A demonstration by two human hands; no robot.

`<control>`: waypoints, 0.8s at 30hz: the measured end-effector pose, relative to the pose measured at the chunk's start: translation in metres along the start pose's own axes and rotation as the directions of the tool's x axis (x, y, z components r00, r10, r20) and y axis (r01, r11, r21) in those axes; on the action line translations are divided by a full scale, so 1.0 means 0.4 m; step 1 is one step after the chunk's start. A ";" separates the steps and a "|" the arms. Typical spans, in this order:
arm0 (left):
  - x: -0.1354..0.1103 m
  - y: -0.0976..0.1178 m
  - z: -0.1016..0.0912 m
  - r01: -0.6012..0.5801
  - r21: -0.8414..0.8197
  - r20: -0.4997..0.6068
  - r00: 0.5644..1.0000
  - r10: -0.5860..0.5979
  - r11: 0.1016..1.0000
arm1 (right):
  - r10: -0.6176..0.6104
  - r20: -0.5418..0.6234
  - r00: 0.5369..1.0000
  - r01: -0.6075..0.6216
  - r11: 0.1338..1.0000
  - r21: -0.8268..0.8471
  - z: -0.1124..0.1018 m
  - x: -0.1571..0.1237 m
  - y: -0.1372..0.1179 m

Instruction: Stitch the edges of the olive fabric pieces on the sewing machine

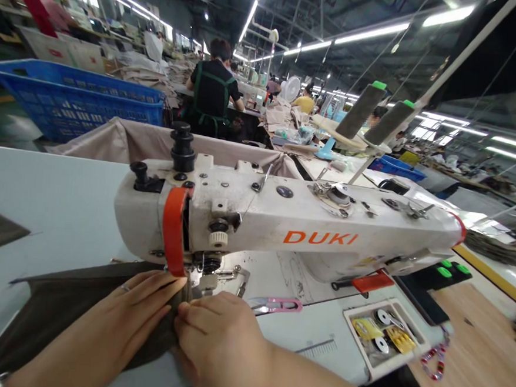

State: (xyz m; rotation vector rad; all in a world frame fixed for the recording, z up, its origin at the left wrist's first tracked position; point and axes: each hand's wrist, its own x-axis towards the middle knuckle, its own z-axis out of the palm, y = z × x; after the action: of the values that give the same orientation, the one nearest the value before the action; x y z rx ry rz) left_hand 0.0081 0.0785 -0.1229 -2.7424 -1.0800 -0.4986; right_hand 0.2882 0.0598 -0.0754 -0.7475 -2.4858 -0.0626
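A white sewing machine (257, 199) marked DUKI stands across the table. Dark olive-brown fabric (69, 304) lies at its needle end, running off to the lower left. My left hand (139, 309) rests flat on this cloth with fingers stretched toward the presser foot, a ring on one finger. My right hand (221, 338) is closed on the fabric's edge just right of the left fingertips, thumb and fingers pinched together. An orange guard strip (175, 229) on the machine head hangs over the left fingertips. The needle itself is hidden.
Pink-handled thread snips (283, 305) lie right of the presser foot. A tray (380, 337) with bobbins and yellow packets is set in the table at right. Two thread cones (361, 109) stand behind the machine. A blue basket (79, 95) and a seated co-worker (215, 87) are beyond.
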 end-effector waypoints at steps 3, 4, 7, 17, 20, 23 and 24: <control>0.006 -0.017 -0.010 0.011 0.008 0.039 0.999 -0.011 1.000 | -0.017 -0.004 1.000 0.016 1.000 -0.024 0.002 0.002 -0.008; 0.009 -0.022 -0.014 0.000 0.019 0.046 0.999 -0.001 1.000 | -0.024 -0.018 1.000 0.023 0.999 -0.028 0.003 0.004 -0.010; 0.020 -0.034 -0.026 -0.102 0.064 -0.015 0.995 0.103 0.993 | -0.024 -0.044 0.999 0.023 0.999 -0.031 0.006 0.010 -0.014; 0.043 -0.021 -0.040 -0.157 0.178 -0.049 0.985 0.168 0.971 | -0.001 -0.026 1.000 0.000 1.000 -0.007 -0.002 0.015 -0.004; 0.034 -0.036 -0.028 -0.114 0.124 0.003 0.993 0.114 0.986 | 0.003 -0.019 1.000 -0.003 1.000 -0.003 0.011 0.020 -0.007; 0.013 -0.057 -0.013 -0.054 0.006 0.010 0.998 0.054 0.999 | 0.012 -0.016 1.000 -0.012 1.000 0.011 0.017 0.025 -0.014; 0.005 -0.063 -0.010 -0.033 -0.039 0.009 0.999 0.034 0.999 | 0.023 -0.004 1.000 -0.023 1.000 0.017 0.009 0.026 -0.014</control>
State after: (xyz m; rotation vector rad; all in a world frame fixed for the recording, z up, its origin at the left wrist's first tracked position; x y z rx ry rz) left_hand -0.0087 0.0970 -0.1178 -2.7944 -1.0356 -0.5076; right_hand 0.2760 0.0610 -0.0725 -0.7680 -2.4701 -0.0348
